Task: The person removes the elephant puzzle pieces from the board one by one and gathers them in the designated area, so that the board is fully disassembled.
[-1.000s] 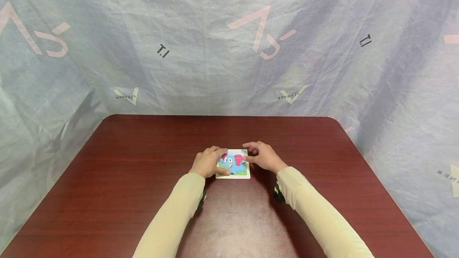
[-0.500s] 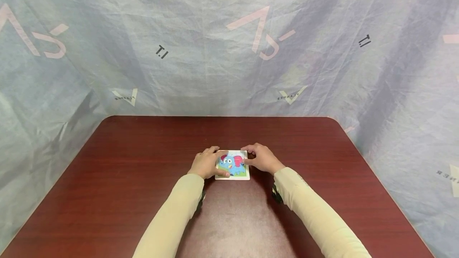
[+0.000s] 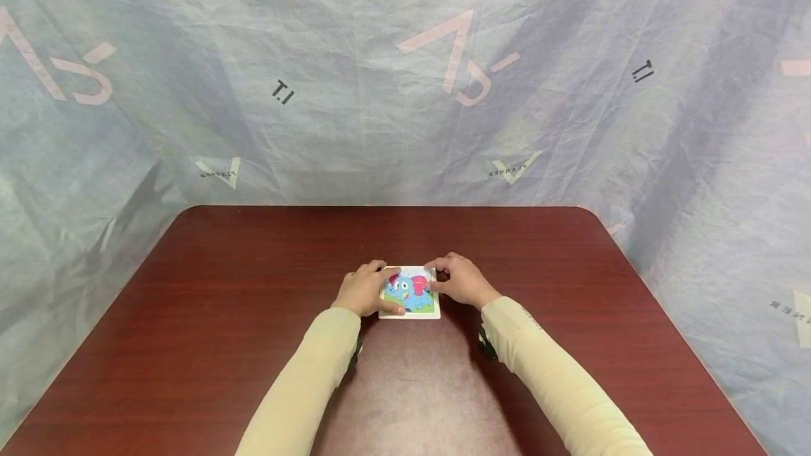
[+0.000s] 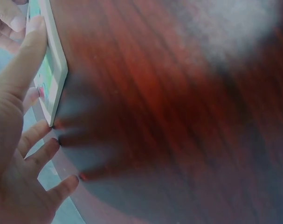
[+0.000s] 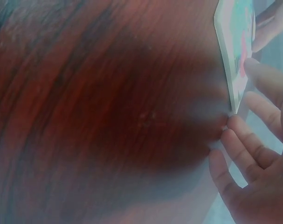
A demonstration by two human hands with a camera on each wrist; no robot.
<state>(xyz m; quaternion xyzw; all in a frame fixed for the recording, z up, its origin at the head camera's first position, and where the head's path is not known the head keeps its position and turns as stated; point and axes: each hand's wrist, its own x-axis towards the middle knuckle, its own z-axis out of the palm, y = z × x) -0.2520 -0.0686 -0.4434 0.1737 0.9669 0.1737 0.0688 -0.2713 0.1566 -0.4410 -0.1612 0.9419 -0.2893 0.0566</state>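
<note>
A square jigsaw puzzle in a white frame [image 3: 410,316] lies flat on the table, showing a blue elephant with a pink ear. Over its left side spreads my left hand [image 3: 360,293]; the thumb rests on the near left part and the index finger on the far left part. My right hand [image 3: 465,283] is at the right side, its thumb on the picture by the pink ear and its index finger at the far right corner. In both wrist views the other fingers fan out beside the puzzle's edge [image 4: 60,70], fingertips at the tabletop. Parts of the picture are hidden under the fingers.
The dark red wooden table [image 3: 253,252] has rounded far corners and a glossy patch of light in front of the puzzle. Grey printed cloth [image 3: 361,90] hangs behind the table and along both sides.
My right hand has shifted slightly left, and its index finger has come down to the puzzle's far right corner. The left hand stays almost where it was.
</note>
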